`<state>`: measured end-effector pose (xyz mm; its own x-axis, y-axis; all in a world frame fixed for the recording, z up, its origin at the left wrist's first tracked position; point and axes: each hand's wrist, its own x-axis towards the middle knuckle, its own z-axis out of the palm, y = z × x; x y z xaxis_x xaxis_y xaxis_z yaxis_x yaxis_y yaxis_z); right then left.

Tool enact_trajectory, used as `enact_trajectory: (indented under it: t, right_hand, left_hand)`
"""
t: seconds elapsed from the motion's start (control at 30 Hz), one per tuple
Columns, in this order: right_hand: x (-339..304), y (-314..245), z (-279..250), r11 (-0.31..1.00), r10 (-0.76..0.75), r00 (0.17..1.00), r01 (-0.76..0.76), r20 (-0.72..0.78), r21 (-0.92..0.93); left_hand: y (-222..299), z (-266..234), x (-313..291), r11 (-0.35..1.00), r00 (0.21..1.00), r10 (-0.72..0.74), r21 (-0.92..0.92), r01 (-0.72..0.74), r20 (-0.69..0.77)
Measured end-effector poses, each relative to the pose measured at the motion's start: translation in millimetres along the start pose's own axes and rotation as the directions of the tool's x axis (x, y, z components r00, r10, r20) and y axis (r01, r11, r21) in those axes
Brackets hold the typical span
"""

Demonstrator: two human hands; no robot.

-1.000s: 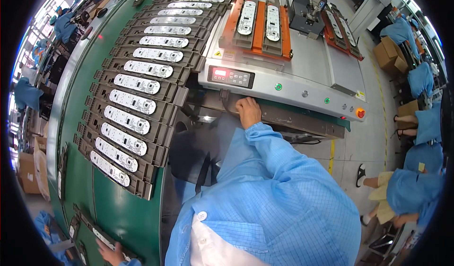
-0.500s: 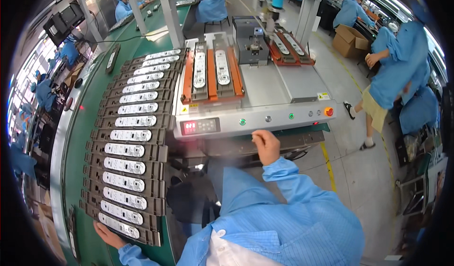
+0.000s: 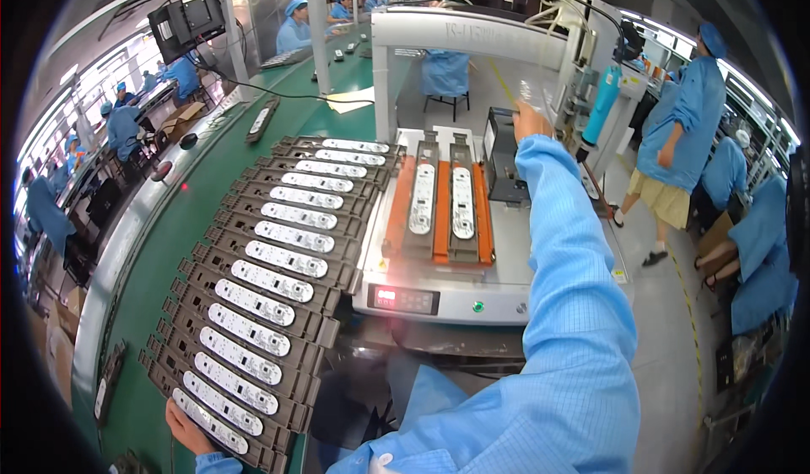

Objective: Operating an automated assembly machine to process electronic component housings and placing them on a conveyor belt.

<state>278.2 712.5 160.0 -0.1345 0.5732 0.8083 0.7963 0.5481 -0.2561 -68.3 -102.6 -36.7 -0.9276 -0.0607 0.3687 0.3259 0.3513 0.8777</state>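
Long dark fixture trays (image 3: 281,332) stand side by side in a row, each bearing a white oblong circuit board (image 3: 263,303). My left hand (image 3: 189,428) rests against the near end of the row, fingers stretched along the edge of the closest tray; some of them are hidden. My right hand (image 3: 531,122) is raised at the end of an outstretched arm, over the far part of the bench machine (image 3: 439,303), beside its dark box unit (image 3: 504,158). Its fingers are small and blurred. Two more boards lie in an orange holder (image 3: 441,255) on the machine.
The row lies on a green conveyor belt (image 3: 190,238) with a metal rail (image 3: 110,305). A white gantry (image 3: 472,31) spans the machine, with a blue cylinder (image 3: 602,103) hanging at its right. A person (image 3: 675,128) in a blue smock walks at the right; others sit farther off.
My right hand has gone from in front of the machine's panel up and forward over it. The left hand stays at the near tray. The view has shifted, and the walking person has turned.
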Motion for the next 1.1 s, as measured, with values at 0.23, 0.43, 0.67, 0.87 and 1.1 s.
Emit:
enact_trajectory:
  t: [0.23, 0.43, 0.67, 0.87, 1.1]
  right_hand:
    - [-102.9, -117.4, -31.9, 0.791, -0.335, 0.917, 0.15, 0.215, 0.593]
    - [-195.4, -222.1, -94.2, 0.306, -0.842, 0.537, 0.379, 0.062, 0.874]
    - [-305.1, -369.6, -123.2, -0.072, -0.958, 0.251, 0.263, -0.141, 0.962]
    - [-372.5, -389.6, -146.7, -0.123, -0.984, 0.084, 0.301, -0.155, 0.946]
    - [-370.4, -381.7, -152.6, -0.015, -1.0, -0.008, 0.32, -0.014, 0.947]
  left_hand:
    - [5.4, -29.8, -39.2, 0.983, 0.995, 0.014, 0.185, 0.005, -0.102]
    - [29.1, 10.2, -55.8, 0.976, 0.99, 0.113, 0.199, -0.094, -0.084]
    - [58.1, 37.4, -99.0, 0.98, 0.981, 0.072, 0.194, -0.035, -0.183]
    - [88.6, 69.9, -110.3, 0.974, 0.987, 0.1, 0.217, -0.071, -0.127]
    - [71.5, 39.8, -46.4, 0.979, 0.981, -0.185, -0.079, 0.189, 0.057]
